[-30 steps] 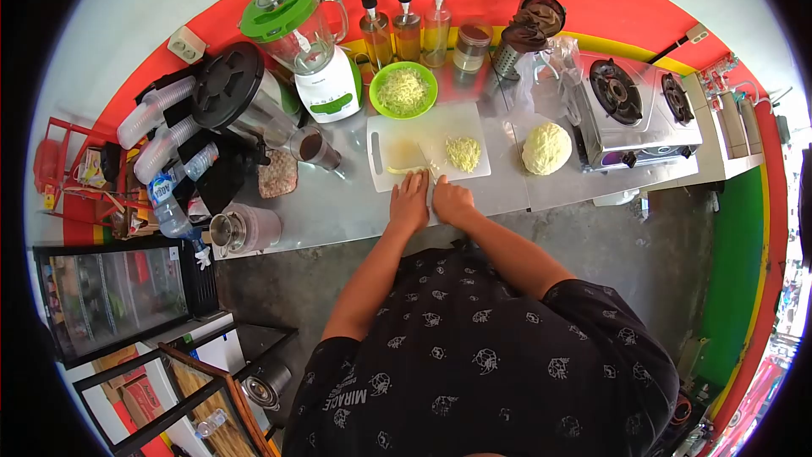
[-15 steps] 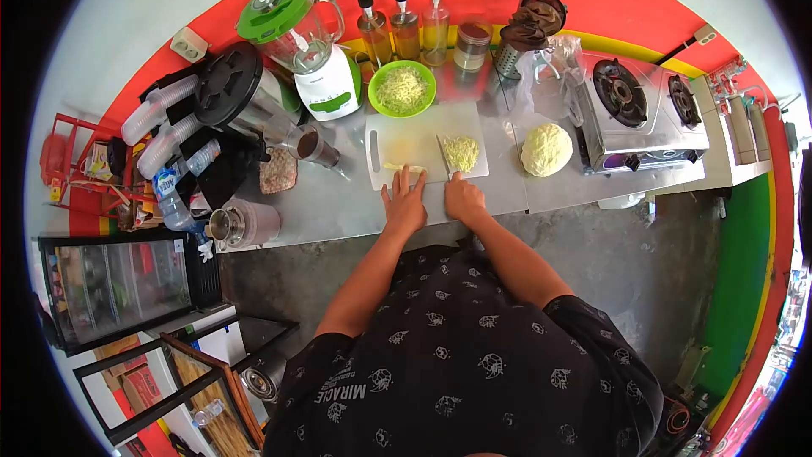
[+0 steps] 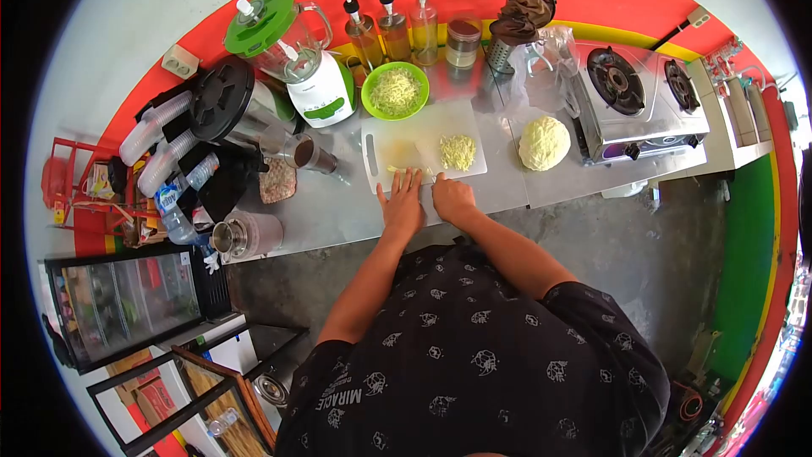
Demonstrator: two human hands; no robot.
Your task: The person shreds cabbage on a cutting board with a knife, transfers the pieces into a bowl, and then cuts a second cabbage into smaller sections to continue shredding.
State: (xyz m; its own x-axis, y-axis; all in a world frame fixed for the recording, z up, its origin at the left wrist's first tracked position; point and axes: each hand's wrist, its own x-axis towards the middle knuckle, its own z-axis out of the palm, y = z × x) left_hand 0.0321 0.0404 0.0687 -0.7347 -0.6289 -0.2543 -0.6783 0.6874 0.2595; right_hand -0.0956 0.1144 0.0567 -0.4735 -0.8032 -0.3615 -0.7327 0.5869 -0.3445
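Note:
On the white cutting board (image 3: 463, 112), my right hand (image 3: 454, 200) is closed round the handle of a knife (image 3: 426, 155), whose blade points away from me, left of a pile of shredded cabbage (image 3: 458, 152). My left hand (image 3: 403, 206) lies flat with fingers spread, its fingertips on a small pale cabbage piece (image 3: 409, 169) at the board's near edge. Behind the board stands a green bowl (image 3: 368, 93) holding more shreds. A cabbage head (image 3: 544, 144) rests on the metal counter right of the board.
A blender (image 3: 320, 93) and several pump bottles (image 3: 394, 32) line the back. The gas stove (image 3: 644, 101) stands at the right, beside a plastic bag (image 3: 545, 68). A steel-topped jar (image 3: 247, 234) sits near the counter's front left edge.
The knife in my right hand has moved left, away from the shredded pile and closer to my left hand. The camera view has shifted slightly.

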